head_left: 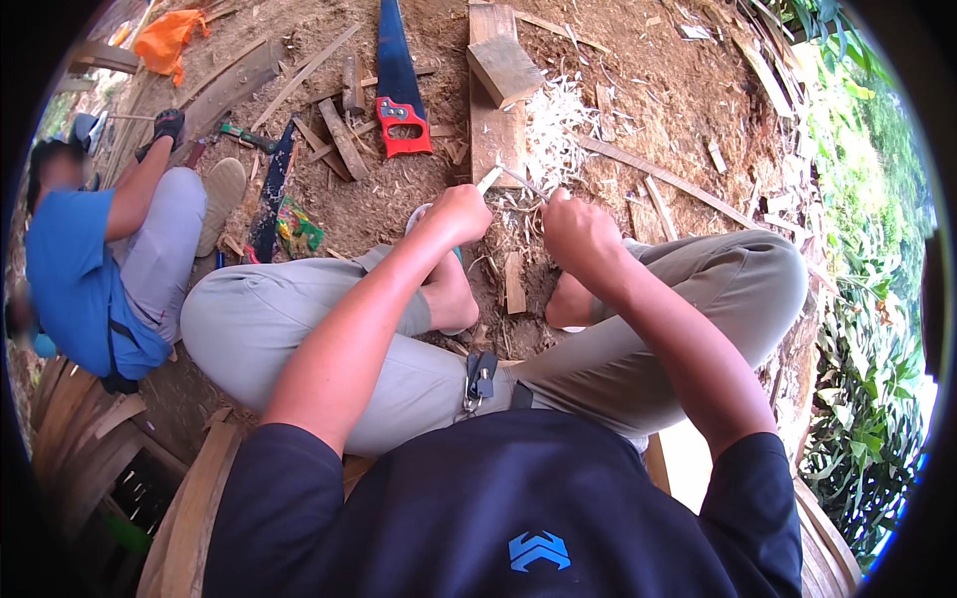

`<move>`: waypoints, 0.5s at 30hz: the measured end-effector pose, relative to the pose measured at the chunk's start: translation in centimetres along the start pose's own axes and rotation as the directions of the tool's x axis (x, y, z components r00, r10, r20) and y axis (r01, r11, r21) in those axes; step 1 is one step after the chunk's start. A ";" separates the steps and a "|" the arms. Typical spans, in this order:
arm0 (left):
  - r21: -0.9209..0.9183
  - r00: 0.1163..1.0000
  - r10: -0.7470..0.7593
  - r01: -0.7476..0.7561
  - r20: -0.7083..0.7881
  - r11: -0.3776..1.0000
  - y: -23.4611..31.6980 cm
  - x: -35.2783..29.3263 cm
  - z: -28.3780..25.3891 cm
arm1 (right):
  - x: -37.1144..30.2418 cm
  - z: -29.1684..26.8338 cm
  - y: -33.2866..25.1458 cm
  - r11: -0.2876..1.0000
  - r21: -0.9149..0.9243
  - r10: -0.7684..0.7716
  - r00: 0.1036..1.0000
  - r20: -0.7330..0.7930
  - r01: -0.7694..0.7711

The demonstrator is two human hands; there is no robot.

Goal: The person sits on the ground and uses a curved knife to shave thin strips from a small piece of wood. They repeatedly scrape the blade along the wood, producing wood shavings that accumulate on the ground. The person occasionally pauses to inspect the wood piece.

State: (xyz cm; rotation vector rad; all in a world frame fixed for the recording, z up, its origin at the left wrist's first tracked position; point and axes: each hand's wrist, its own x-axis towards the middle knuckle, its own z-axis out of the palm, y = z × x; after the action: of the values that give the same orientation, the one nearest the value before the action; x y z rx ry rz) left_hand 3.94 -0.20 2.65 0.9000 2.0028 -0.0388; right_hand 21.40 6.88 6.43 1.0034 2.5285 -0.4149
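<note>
Sitting cross-legged on bare earth, the person worked a thin pale stick (516, 177) between both hands. The stick's long axis ran roughly left to right, tilted slightly, bridging the gap between the two fists just above the ankles. The left hand (461, 211) was closed around its left end, where a short pale tip poked out up and to the right of the knuckles. The right hand (575, 231) was closed too, gripping near the other end; whether it also held a blade could not be told. The hands sat near each other but apart, the left a little farther forward.

The stick lay directly ahead of the hands, over a heap of pale wood shavings (553, 125). Beyond that stood a wooden plank (495, 125) with a short block resting on it. A handsaw with a red handle (402, 120) lay on the ground left of the plank, well apart from both hands. At the far left another person in a blue shirt (70, 269) sat on the ground.
</note>
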 end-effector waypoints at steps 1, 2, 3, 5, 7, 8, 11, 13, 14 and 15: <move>0.008 1.000 0.001 0.000 -0.013 1.000 0.0 0.3 0.5 | -0.4 -0.3 -0.8 1.000 0.021 -0.019 1.000 -0.002 0.019; 0.017 0.999 0.035 -0.034 -0.037 0.999 -0.1 0.4 1.0 | -0.6 -0.4 -1.5 0.998 0.043 -0.038 0.999 -0.005 0.038; 0.025 0.996 0.069 -0.068 -0.062 0.997 -0.2 0.3 1.3 | -0.5 -0.1 -1.9 0.995 0.092 -0.028 0.998 0.054 0.023; 0.041 0.991 0.115 -0.112 -0.071 0.993 -0.3 0.3 1.7 | -0.6 0.7 -2.1 0.997 0.031 -0.068 0.995 0.068 0.066; 0.048 0.991 0.131 -0.129 -0.042 0.990 -0.2 -0.1 1.5 | -0.9 0.2 -2.9 0.999 -0.002 -0.046 0.992 0.120 0.047; 0.061 0.990 0.138 -0.136 -0.037 0.989 -0.2 -0.3 1.6 | -0.9 0.0 -3.2 1.000 -0.024 -0.016 0.991 0.135 0.019; 0.069 0.989 0.138 -0.134 -0.057 0.989 -0.2 -0.7 2.0 | -0.6 0.2 -4.2 0.995 -0.084 0.069 0.987 0.143 -0.057; 0.039 0.989 0.113 -0.109 -0.096 0.993 -0.1 -1.2 2.3 | -0.2 1.9 -5.0 0.988 -0.105 0.129 0.985 0.112 -0.117; 0.041 0.990 0.116 -0.113 -0.080 0.993 -0.1 -1.2 2.2 | 0.0 2.9 -5.5 0.976 -0.140 0.178 0.981 0.078 -0.166; 0.043 0.991 0.116 -0.113 -0.066 0.993 -0.2 -1.2 1.9 | 0.2 3.9 -6.1 0.962 -0.171 0.223 0.974 0.041 -0.212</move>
State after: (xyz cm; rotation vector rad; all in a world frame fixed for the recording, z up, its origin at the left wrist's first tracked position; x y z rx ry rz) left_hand 5.56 -1.74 2.37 1.0524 2.0154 0.0177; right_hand 17.93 1.15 3.67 1.1689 2.3225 -0.1647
